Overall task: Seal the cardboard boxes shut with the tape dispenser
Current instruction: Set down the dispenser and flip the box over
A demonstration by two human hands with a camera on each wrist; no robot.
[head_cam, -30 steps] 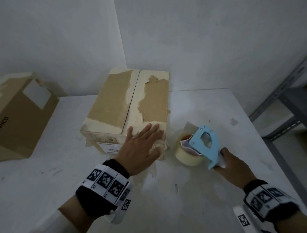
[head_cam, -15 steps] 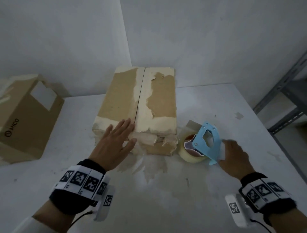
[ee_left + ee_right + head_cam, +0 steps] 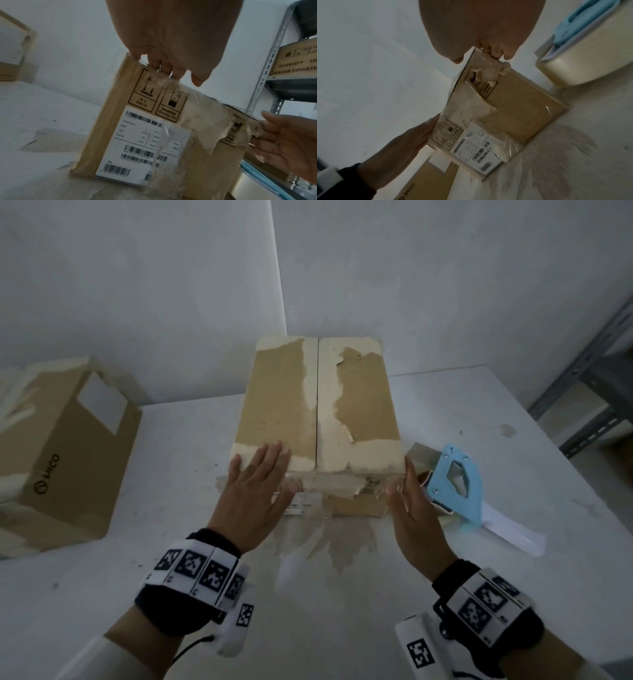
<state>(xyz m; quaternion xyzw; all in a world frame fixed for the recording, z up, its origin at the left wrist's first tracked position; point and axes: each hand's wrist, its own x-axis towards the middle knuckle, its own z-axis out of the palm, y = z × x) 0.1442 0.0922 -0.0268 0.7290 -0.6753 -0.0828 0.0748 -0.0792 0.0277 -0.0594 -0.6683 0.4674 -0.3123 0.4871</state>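
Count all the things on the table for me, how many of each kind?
Cardboard boxes: 2, the middle box and the left box
Tape dispensers: 1, the blue tape dispenser
Total: 3

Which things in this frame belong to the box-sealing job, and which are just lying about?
Part of the job:
- middle cardboard box, flaps closed, both hands on its near corners: left hand, right hand
- blue tape dispenser, lying on the table right of that box
- second cardboard box, far left

Just lying about:
- metal shelving at right
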